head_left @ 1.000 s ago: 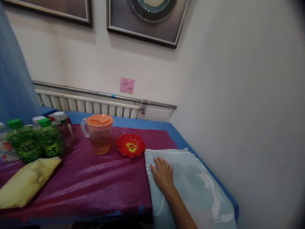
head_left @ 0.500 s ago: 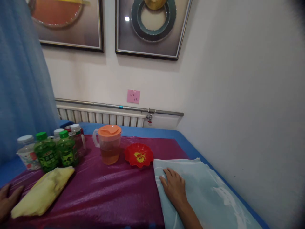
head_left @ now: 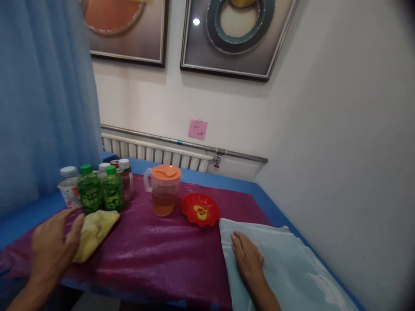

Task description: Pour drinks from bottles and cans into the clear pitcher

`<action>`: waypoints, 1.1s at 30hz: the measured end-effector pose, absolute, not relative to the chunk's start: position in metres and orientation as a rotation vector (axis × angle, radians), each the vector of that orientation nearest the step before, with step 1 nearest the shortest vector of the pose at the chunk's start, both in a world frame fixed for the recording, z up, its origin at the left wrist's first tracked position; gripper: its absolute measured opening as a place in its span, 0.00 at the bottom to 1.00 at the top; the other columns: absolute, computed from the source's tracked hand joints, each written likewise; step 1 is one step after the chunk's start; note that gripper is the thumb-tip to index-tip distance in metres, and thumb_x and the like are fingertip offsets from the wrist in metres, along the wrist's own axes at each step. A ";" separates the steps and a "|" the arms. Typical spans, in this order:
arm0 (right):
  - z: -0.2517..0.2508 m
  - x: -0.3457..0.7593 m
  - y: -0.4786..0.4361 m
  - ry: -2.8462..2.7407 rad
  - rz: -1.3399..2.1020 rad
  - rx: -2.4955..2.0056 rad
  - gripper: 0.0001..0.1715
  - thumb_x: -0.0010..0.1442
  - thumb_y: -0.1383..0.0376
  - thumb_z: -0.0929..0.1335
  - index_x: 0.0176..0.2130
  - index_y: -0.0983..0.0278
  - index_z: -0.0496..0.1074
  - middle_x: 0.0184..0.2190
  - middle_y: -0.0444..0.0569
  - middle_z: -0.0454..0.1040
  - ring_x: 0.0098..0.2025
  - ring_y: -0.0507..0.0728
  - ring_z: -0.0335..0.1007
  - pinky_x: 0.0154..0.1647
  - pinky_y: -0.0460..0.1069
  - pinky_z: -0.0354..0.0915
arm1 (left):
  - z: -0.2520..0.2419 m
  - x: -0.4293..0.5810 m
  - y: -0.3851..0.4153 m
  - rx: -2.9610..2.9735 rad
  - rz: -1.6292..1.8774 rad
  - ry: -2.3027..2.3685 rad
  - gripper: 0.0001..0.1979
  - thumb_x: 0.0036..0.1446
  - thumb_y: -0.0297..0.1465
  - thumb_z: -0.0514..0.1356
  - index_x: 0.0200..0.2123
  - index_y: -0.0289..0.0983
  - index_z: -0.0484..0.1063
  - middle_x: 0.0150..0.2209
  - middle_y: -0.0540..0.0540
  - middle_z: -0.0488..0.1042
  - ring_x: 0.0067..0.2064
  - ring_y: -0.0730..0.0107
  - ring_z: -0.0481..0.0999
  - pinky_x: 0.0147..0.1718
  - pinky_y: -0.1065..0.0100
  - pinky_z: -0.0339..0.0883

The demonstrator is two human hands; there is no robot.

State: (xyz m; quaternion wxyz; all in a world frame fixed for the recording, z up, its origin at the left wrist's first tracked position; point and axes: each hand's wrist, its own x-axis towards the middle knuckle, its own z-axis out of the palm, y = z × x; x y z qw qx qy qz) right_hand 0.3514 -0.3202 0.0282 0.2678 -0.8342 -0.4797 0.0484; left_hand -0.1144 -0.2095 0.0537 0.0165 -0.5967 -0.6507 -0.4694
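Note:
My left hand (head_left: pixel 56 242) is open at the left, fingers stretched forward and thumb apart. It overlaps the near-left part of a folded yellow cloth (head_left: pixel 96 231); whether it touches the cloth I cannot tell. My right hand (head_left: pixel 247 255) lies on a light blue folded cloth (head_left: pixel 279 255) at the right, its fingers stretched out and nothing gripped. Beyond it sits a red scalloped dish (head_left: pixel 201 210) with a yellow print. A clear pitcher (head_left: pixel 164 190) with an orange lid, partly filled with amber liquid, stands left of the dish.
Two green bottles (head_left: pixel 90 190) stand behind the yellow cloth, among several clear containers with white caps. A shiny maroon cover (head_left: pixel 155 259) lies over the blue table (head_left: pixel 243 185). A blue curtain (head_left: pixel 48 108) hangs at left; a radiator (head_left: pixel 152 153) and pipe run along the wall.
My left hand has come further into view, from the left edge to over the yellow cloth. My right hand stays on the blue cloth, fingers closer together. The view has turned left.

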 end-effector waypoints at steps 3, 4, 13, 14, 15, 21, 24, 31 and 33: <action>0.046 0.334 -0.318 -1.312 0.201 -1.964 0.30 0.65 0.53 0.55 0.51 0.64 0.75 0.53 0.57 0.77 0.57 0.63 0.72 0.61 0.58 0.61 | 0.059 -0.070 -0.213 -2.014 -1.636 -2.144 0.41 0.46 0.66 0.44 0.43 0.39 0.74 0.46 0.43 0.77 0.51 0.51 0.74 0.56 0.50 0.66; 0.053 0.328 -0.317 -1.325 0.221 -1.870 0.30 0.64 0.51 0.56 0.50 0.64 0.75 0.53 0.57 0.77 0.56 0.63 0.72 0.61 0.57 0.62 | 0.061 -0.056 -0.215 -2.067 -1.676 -2.142 0.39 0.46 0.65 0.46 0.42 0.41 0.74 0.45 0.46 0.78 0.49 0.54 0.75 0.53 0.54 0.68; 0.058 0.314 -0.320 -1.160 0.365 -1.707 0.30 0.56 0.45 0.60 0.43 0.63 0.76 0.41 0.55 0.81 0.38 0.62 0.77 0.46 0.54 0.72 | 0.023 0.008 -0.218 -2.466 -1.752 -2.151 0.19 0.53 0.50 0.51 0.28 0.42 0.69 0.28 0.50 0.74 0.34 0.66 0.73 0.38 0.66 0.62; 0.051 0.316 -0.320 -1.140 0.394 -1.727 0.30 0.56 0.45 0.60 0.42 0.63 0.76 0.36 0.54 0.81 0.34 0.61 0.77 0.42 0.53 0.73 | 0.015 0.009 -0.217 -2.464 -1.745 -2.179 0.18 0.53 0.49 0.51 0.26 0.41 0.68 0.26 0.50 0.72 0.32 0.67 0.71 0.36 0.66 0.59; 0.045 0.317 -0.321 -1.127 0.415 -1.746 0.29 0.55 0.45 0.60 0.41 0.62 0.76 0.32 0.52 0.80 0.31 0.60 0.76 0.39 0.53 0.73 | 0.008 0.010 -0.216 -2.454 -1.742 -2.207 0.18 0.53 0.48 0.50 0.24 0.41 0.65 0.24 0.51 0.70 0.30 0.68 0.69 0.35 0.66 0.57; 0.021 0.325 -0.325 -1.090 0.492 -1.775 0.27 0.54 0.44 0.62 0.38 0.61 0.75 0.33 0.51 0.81 0.33 0.60 0.77 0.36 0.51 0.71 | -0.022 0.003 -0.211 -2.421 -1.800 -2.281 0.20 0.55 0.49 0.49 0.24 0.40 0.61 0.24 0.51 0.63 0.29 0.70 0.63 0.35 0.66 0.54; 0.016 0.326 -0.325 -1.109 0.477 -1.777 0.27 0.54 0.44 0.62 0.39 0.61 0.75 0.35 0.52 0.81 0.33 0.60 0.76 0.35 0.50 0.71 | -0.026 0.000 -0.211 -2.449 -1.828 -2.269 0.22 0.56 0.51 0.49 0.24 0.39 0.61 0.24 0.52 0.62 0.29 0.70 0.62 0.35 0.66 0.54; 0.008 0.326 -0.322 -1.247 0.442 -1.764 0.23 0.57 0.46 0.62 0.36 0.60 0.73 0.34 0.50 0.80 0.31 0.59 0.76 0.34 0.49 0.70 | -0.028 0.001 -0.211 -2.456 -1.855 -2.238 0.27 0.56 0.58 0.47 0.24 0.39 0.60 0.24 0.52 0.60 0.29 0.71 0.61 0.34 0.66 0.53; 0.007 0.328 -0.321 -1.240 0.434 -1.775 0.22 0.56 0.45 0.63 0.34 0.59 0.72 0.35 0.51 0.81 0.33 0.60 0.77 0.35 0.49 0.71 | -0.029 0.001 -0.210 -2.454 -1.849 -2.233 0.29 0.56 0.59 0.46 0.23 0.40 0.59 0.23 0.53 0.60 0.28 0.71 0.61 0.34 0.66 0.53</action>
